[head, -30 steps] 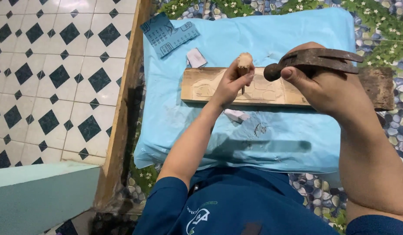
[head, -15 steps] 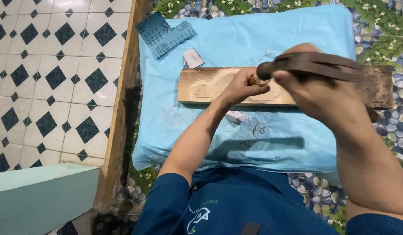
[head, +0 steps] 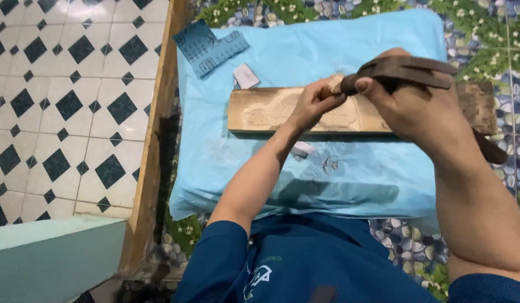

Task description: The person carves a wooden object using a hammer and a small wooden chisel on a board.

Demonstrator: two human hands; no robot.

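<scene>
I see a pale tan wooden board (head: pixel 271 109), its face scored with faint carved lines, on a light blue sheet (head: pixel 338 174). The mallet (head: pixel 406 70) is dark brown. My sleeves (head: pixel 305 264) are deep blue (a small white mark on the chest). The floor tiles (head: pixel 63 106) are white with dark teal diamonds; the mat (head: pixel 484 33) shows green, blue-grey pebbles and little white flowers.

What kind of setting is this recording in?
Probably a home floor used as a makeshift woodcarving spot, not a workshop bench. A carved wooden plank lies on a light blue sheet spread over a pebble-and-flower patterned mat, beside diamond-patterned floor tiles.
</scene>
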